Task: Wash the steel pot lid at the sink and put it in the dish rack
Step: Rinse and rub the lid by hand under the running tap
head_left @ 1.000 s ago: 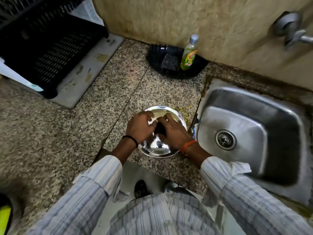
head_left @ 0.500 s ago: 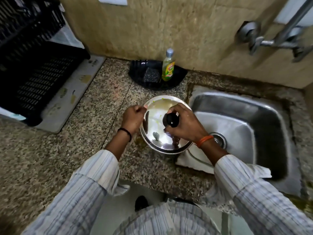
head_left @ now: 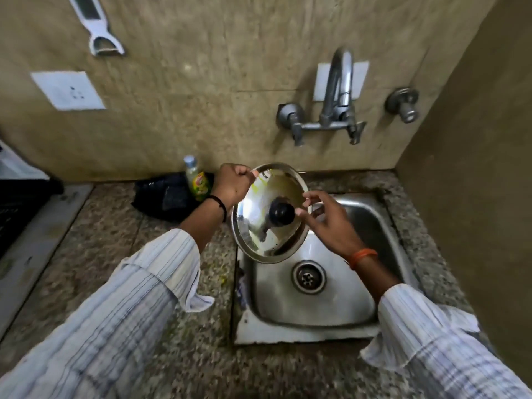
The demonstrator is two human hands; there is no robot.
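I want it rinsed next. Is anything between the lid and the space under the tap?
Nothing visible. The steel lid, pinched at its rim by the left hand, hangs over the sink; the faucet is above and the basin holds nothing.

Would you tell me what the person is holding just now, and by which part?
The left hand grips the steel pot lid by its upper rim. The right hand is open beside the black knob, not gripping it.
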